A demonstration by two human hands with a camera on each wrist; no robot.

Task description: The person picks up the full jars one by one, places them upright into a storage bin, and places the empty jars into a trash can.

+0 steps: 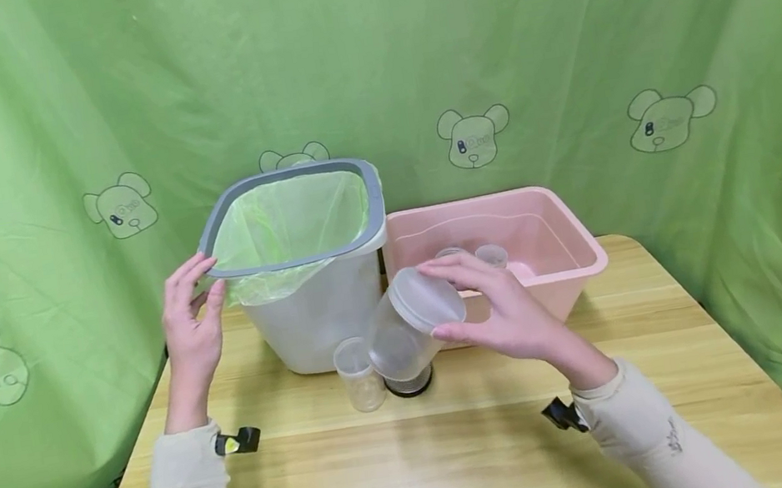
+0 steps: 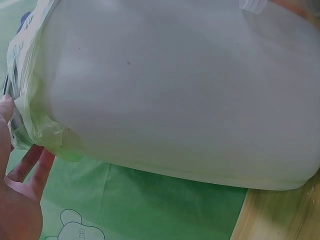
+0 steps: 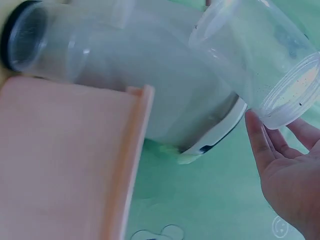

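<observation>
A grey-white trash bin (image 1: 318, 314) with a grey rim (image 1: 288, 264) and a green liner bag (image 1: 288, 217) stands on the table. My left hand (image 1: 191, 316) grips the rim at its near left corner. My right hand (image 1: 495, 308) holds a large clear plastic jar (image 1: 402, 343) by its threaded end. The jar is tilted and appears in the right wrist view (image 3: 255, 55) too. Below it stands a jar with a black end (image 1: 410, 386) downward, mostly hidden in the head view. Beside that is a smaller clear jar (image 1: 360, 375), upright.
To the right of the trash bin sits a pink tub (image 1: 567, 251) with a few clear containers (image 1: 491, 255) inside. The wooden table (image 1: 396, 479) extends toward me. Green cloth (image 1: 392, 50) with bear drawings hangs behind and at both sides.
</observation>
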